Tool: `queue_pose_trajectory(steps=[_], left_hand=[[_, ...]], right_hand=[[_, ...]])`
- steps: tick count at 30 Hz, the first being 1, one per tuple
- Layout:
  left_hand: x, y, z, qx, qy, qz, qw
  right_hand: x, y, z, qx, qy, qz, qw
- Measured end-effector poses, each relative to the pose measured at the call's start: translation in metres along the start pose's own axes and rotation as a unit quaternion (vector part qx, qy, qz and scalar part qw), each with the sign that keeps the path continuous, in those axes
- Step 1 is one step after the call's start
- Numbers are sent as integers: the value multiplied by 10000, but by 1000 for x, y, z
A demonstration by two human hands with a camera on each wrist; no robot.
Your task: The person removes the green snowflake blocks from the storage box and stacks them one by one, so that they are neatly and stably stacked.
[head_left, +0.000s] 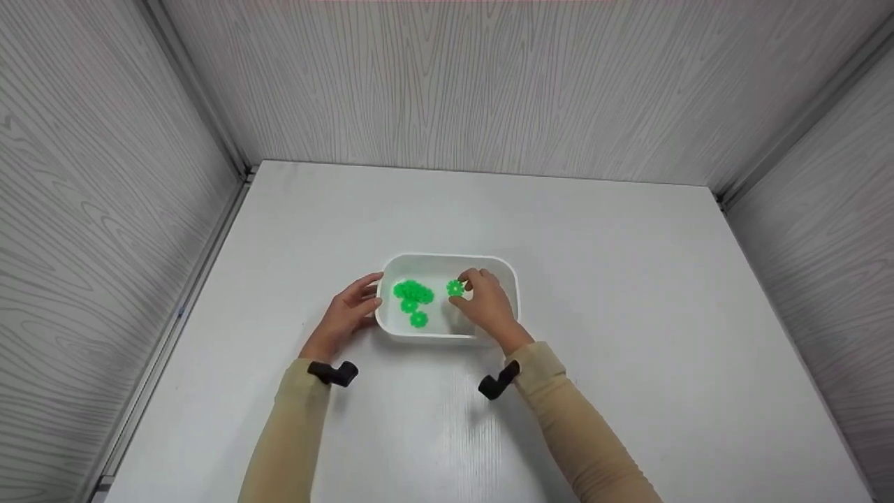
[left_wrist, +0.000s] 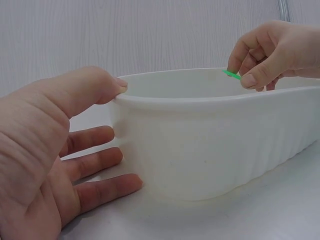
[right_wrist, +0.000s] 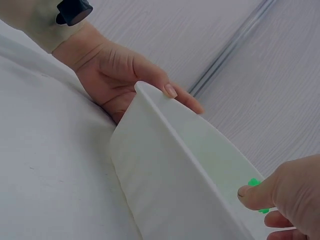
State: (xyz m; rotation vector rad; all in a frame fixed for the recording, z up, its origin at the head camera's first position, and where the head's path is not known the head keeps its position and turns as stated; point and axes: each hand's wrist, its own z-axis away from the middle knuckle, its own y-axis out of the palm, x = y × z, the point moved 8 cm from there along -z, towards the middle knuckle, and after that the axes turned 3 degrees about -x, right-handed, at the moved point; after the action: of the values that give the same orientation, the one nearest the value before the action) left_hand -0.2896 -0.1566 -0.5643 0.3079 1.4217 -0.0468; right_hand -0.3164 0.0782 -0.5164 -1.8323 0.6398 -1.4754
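Observation:
A white plastic bin (head_left: 447,338) with rounded corners holds several green flower-shaped plastic discs (head_left: 413,292) towards its left side. Over the right part of the bin, my right hand (head_left: 487,300) pinches one more green disc (head_left: 455,288) between thumb and fingers. That disc shows as a thin edge (left_wrist: 231,74) in the left wrist view and lies partly behind the thumb in the right wrist view. My left hand (head_left: 347,309) rests against the bin's left end, thumb (left_wrist: 107,87) on the rim and fairly straight fingers (left_wrist: 107,192) along the outer wall.
The bin stands on a white table (head_left: 614,279). Grey wood-grain panels (head_left: 447,84) rise at the back and both sides. Each wrist carries a black camera mount (head_left: 334,374) over a tan sleeve (head_left: 285,433).

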Motion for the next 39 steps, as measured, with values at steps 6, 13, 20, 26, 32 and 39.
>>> queue_pose_trajectory(steps=[6, 13, 20, 26, 32, 39], left_hand=[[-1, 2, 1, 29, 50, -36, 10000], [12, -6, -6, -89, 49, -44, 9999], [16, -8, -9, -156, 217, -174, 9995], [16, -8, -9, -211, 295, -250, 9990], [18, -8, -9, -266, 271, -243, 9990], [18, -7, -8, -199, 359, -299, 9987]], right_hand=[[0, -8, 6, -161, -129, -109, 9997], [-4, -18, 12, -285, -114, -196, 9993], [-7, -31, 16, -460, -170, -516, 9975], [-8, -41, 20, -677, -250, -651, 9953], [-10, -52, 24, -921, -406, -890, 9909], [-22, -66, 34, -1403, -329, -913, 9853]])
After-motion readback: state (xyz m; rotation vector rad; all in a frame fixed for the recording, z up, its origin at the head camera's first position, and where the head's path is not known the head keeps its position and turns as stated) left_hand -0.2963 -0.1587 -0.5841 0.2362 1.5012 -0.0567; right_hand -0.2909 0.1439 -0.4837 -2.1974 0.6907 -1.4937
